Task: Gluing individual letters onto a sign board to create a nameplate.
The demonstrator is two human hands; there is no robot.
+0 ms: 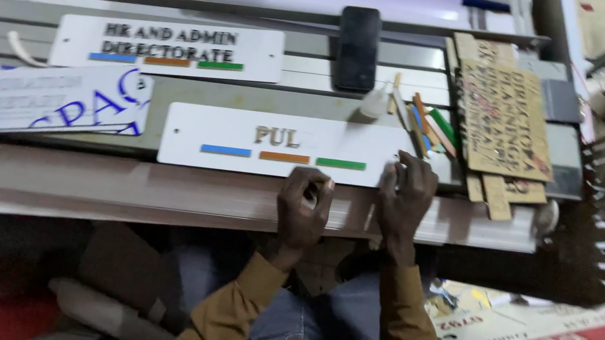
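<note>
One white sign plate (286, 146), bearing a few raised gold letters and blue, orange and green strips, was laid flat on the desk (158, 185) near its front edge. The left hand (303, 208) was curled at the plate's lower edge, pinching something too small to identify; the right hand (405, 196) was pressed, fingers bent, on the plate's right end. A finished sign plate (170, 46), a black phone (357, 47) and loose coloured strips (427, 124) were noted behind.

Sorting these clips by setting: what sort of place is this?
Probably a sign-making workshop: a white door sign half lettered under the hands, a finished sign behind it, and cut wooden letter stencils alongside.
</note>
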